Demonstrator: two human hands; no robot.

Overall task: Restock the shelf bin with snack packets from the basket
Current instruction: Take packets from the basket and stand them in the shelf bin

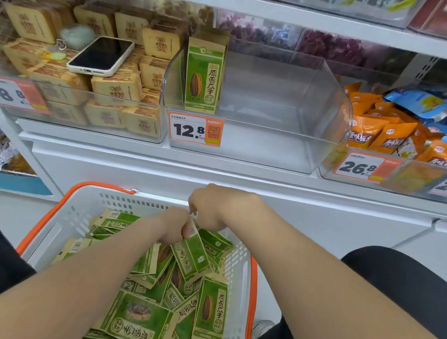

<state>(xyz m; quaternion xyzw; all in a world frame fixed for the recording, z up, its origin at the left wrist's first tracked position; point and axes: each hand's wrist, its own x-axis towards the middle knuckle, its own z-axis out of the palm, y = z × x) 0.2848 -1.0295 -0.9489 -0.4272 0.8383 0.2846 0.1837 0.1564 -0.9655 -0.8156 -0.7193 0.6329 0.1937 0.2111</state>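
A white basket (75, 218) with orange handles sits low in front of me, holding several green snack packets (209, 310). My left hand (173, 226) and my right hand (216, 207) meet over the basket's far side, both pinching the top of one green packet (191, 252) that tilts up from the pile. On the shelf above stands a clear bin (317, 118), with a few green packets (204, 77) standing upright against its left wall. The remainder of the bin is bare.
A phone (101, 55) with a fluffy keyring lies on tan packets in the left bin (102, 86). Orange and blue packets (400, 131) fill the right bin. Price tags (194, 131) hang on the bin fronts. My dark-clothed knees flank the basket.
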